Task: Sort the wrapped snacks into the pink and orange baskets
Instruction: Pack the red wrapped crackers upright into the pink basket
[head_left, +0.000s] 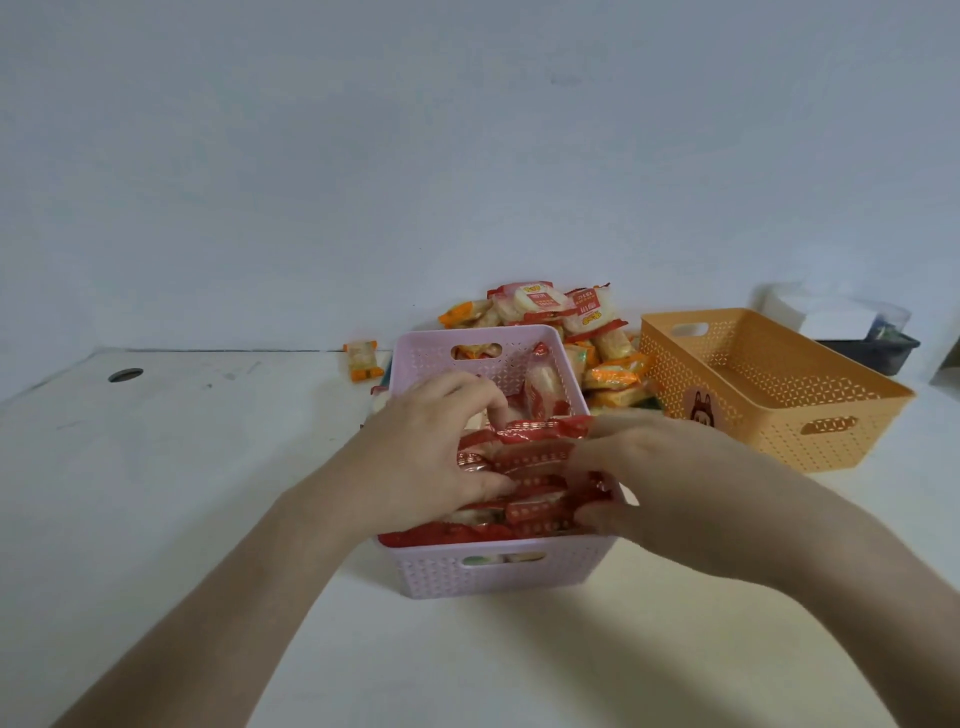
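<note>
Inside the pink plastic basket (493, 569), curled fingers (470, 385) of the left hand (431, 447) and right hand (654, 467) are pinching shiny red wrapped snacks (530, 454). Behind it a snack pile (571, 322) is lying, and the orange plastic basket (789, 415) is sitting nearby.

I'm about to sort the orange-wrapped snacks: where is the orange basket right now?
In the head view, the orange basket stands at the right, just right of the pink basket and next to the snack pile.
</note>
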